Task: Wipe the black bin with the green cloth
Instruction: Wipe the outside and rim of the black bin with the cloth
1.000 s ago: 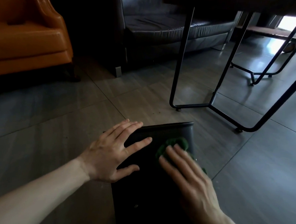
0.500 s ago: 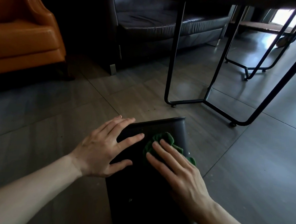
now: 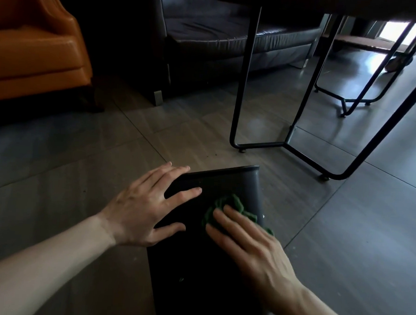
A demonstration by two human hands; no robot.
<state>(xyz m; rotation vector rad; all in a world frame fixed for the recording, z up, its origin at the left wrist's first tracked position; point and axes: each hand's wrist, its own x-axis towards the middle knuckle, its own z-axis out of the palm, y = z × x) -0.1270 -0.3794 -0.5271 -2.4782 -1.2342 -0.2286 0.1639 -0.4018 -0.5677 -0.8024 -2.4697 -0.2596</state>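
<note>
A: Hands?
B: Left hand (image 3: 141, 209) flat, fingers spread, pressing the black bin (image 3: 196, 265) lying on the floor (image 3: 354, 237). Right hand (image 3: 250, 246) flat on the green cloth (image 3: 233, 204), pinning it to the bin, not clenched.
A: Surroundings?
B: Black table legs (image 3: 244, 87) just beyond the fingertips. Dark sofa (image 3: 232, 38) farther ahead, orange armchair (image 3: 34, 47) beyond the left hand. Nothing between hands and bin.

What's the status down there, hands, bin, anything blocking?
Left hand flat on black bin, steadying. Right hand pressing green cloth onto bin's top face. Table legs stand just beyond; not touching.
</note>
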